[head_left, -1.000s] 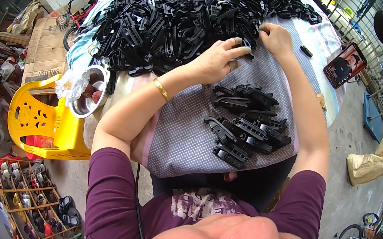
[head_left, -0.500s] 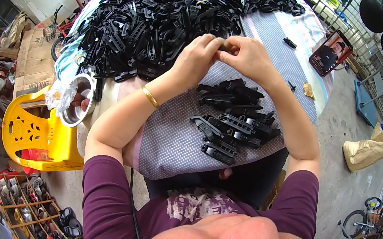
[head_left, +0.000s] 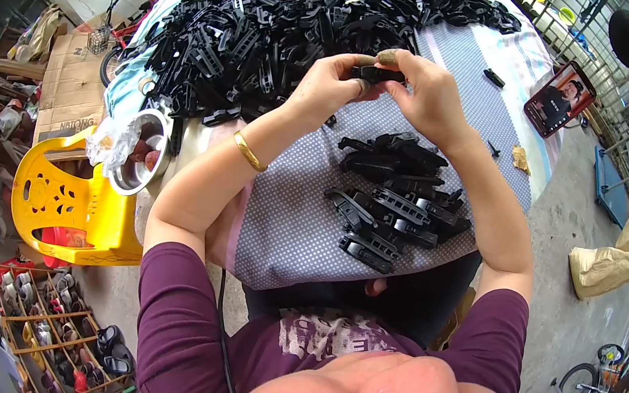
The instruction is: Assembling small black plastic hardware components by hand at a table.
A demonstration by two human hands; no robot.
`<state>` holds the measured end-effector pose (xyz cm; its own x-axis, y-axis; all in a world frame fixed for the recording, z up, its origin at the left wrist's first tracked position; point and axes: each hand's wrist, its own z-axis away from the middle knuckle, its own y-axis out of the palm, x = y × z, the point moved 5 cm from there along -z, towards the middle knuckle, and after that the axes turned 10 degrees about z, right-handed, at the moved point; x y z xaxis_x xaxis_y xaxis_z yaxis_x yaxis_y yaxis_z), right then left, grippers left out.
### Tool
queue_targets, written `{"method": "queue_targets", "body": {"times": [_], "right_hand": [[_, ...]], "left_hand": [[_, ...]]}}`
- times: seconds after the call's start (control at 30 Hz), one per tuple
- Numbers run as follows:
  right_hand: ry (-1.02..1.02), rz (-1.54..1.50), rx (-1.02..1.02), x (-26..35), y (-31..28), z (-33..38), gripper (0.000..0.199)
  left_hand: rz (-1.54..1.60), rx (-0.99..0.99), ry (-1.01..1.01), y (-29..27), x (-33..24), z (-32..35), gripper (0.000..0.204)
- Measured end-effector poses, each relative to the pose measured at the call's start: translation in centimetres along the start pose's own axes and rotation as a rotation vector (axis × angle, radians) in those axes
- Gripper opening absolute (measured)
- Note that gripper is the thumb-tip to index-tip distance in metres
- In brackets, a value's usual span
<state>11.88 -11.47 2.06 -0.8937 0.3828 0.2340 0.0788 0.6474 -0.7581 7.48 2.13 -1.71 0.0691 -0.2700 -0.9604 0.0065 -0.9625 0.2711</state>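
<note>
1. Black plastic part (head_left: pixel 377 73) sits pinched between both hands, raised above the surface (head_left: pixel 286 225), just in front of the big heap.
2. Left hand (head_left: pixel 328 86): fingers curled round the part's left end, thumb pressing on it; gold bangle (head_left: pixel 247 152) on the wrist.
3. Right hand (head_left: pixel 426 91): fingertips clamped on the part's right end, close against the left hand.
4. Big heap of black plastic parts (head_left: pixel 275 22) covers the far half of the surface, touching nothing in the hands as far as I can tell.
5. Smaller stack of black parts (head_left: pixel 394 200) lies on the dotted cloth below the hands, between the forearms.
6. Metal bowl (head_left: pixel 139 160) with a crumpled plastic bag stands at the surface's left edge, beside the heap.
7. Yellow plastic chair (head_left: pixel 60 201) stands left of the surface, below the bowl.
8. Phone (head_left: pixel 560 98) with lit screen lies at the far right; one small loose black piece (head_left: pixel 494 78) just left of it.
</note>
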Motion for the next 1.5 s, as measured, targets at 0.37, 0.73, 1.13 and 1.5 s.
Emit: {"method": "queue_targets", "body": {"times": [0.37, 0.73, 1.13, 1.5], "right_hand": [[-0.041, -0.166, -0.125, 0.5, -0.6, -0.4, 0.037], [0.084, -0.489, 0.165, -0.4, -0.4, -0.7, 0.031], [-0.236, -0.419, 0.588, 2.7, 7.9, -1.1, 0.026], [-0.153, -0.272, 0.568, 2.8, 4.7, 1.1, 0.025]], "left_hand": [[-0.212, 0.099, 0.214, -0.2, -3.0, 0.0, 0.035], [-0.55, 0.081, 0.357, 1.1, -5.4, 2.4, 0.039], [-0.859, 0.458, 0.534, 5.0, -3.1, 10.7, 0.052], [-1.869, -0.161, 0.576, -1.4, -1.7, 3.6, 0.015]]}}
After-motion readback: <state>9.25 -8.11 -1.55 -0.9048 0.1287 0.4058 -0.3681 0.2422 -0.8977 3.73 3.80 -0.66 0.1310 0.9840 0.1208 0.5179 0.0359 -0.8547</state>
